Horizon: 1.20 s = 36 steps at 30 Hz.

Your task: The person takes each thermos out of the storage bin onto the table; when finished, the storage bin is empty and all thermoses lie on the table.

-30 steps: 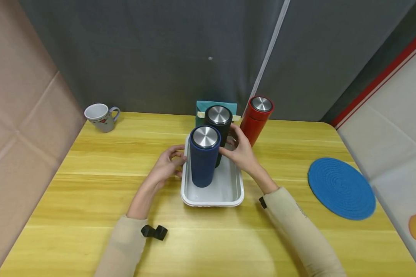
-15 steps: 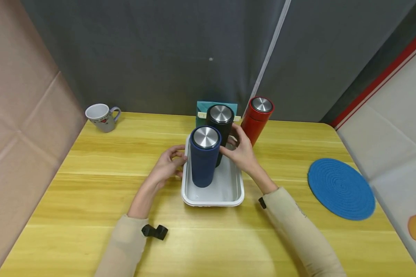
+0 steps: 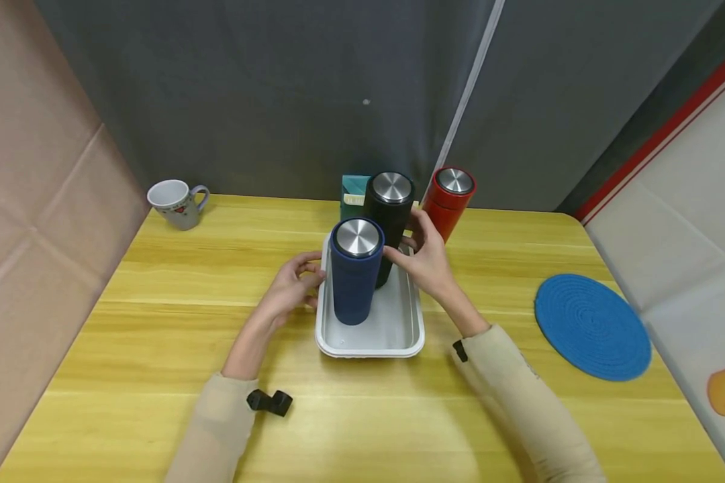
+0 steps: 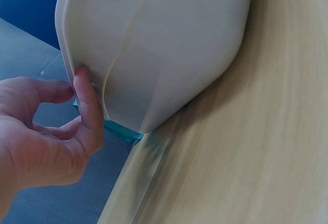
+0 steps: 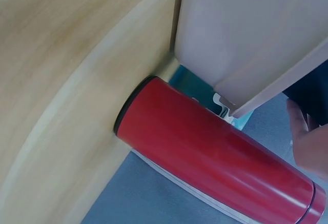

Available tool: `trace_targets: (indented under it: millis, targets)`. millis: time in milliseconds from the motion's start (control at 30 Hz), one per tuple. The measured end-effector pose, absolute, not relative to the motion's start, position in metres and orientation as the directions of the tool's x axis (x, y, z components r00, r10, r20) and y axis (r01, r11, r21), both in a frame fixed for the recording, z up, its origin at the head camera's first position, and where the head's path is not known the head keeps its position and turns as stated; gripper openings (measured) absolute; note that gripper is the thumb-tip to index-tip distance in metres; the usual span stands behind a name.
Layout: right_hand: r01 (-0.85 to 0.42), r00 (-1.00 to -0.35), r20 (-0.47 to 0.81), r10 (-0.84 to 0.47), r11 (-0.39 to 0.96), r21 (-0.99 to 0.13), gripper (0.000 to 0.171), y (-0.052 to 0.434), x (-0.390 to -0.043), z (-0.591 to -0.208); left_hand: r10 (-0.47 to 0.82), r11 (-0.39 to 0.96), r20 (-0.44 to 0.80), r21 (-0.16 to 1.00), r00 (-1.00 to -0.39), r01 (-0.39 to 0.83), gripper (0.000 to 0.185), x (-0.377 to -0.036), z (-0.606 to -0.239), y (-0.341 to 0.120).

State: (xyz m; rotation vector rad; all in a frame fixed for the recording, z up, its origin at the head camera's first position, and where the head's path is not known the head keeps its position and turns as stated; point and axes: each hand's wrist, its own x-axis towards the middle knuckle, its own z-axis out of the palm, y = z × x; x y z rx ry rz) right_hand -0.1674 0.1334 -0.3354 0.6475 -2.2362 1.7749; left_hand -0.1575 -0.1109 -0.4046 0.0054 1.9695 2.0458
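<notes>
"What's done?"
"Blue flask (image 3: pixel 355 288) stands ungripped in the tray (image 3: pixel 394 335), left hand (image 3: pixel 291 285) pinching the tray's left edge."
"What's left?"
"Black flask (image 3: pixel 393 215), toward the far edge: right hand (image 3: pixel 427 260) grips it; base contact unclear."

Plain beige on both arms here: the left sleeve (image 3: pixel 214 429) to the left of the white tray (image 3: pixel 393 335), on its near side, and a matching right sleeve (image 3: pixel 525 402) to the right of it. And look at that black clip (image 3: pixel 270 402) – two chunky, angular lobes with a narrower middle, jutting from the left sleeve's tray-facing edge! Over on the right sleeve, a smaller black block (image 3: pixel 460 351) – boxy, matte, tray-side again. Both sleeves end short of the wrists, leaving the left hand (image 3: pixel 293 285) and right hand (image 3: pixel 427 261) bare.
</notes>
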Motion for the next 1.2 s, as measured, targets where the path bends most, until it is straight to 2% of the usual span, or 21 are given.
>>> trace_targets:
  millis: [933, 1200]
  targets:
    - [-0.448, -0.894, 0.436, -0.104, 0.195, -0.873, 0.064, 0.133, -0.156, -0.305, 0.218, -0.006, -0.203, 0.978, -0.955, -0.209, 0.046, -0.159, -0.404, -0.11]
    - [-0.486, -0.874, 0.48, -0.076, 0.161, -0.859, 0.068, 0.14, -0.168, -0.316, 0.221, -0.015, -0.201, 0.978, -0.954, -0.209, 0.046, -0.159, -0.403, -0.109]
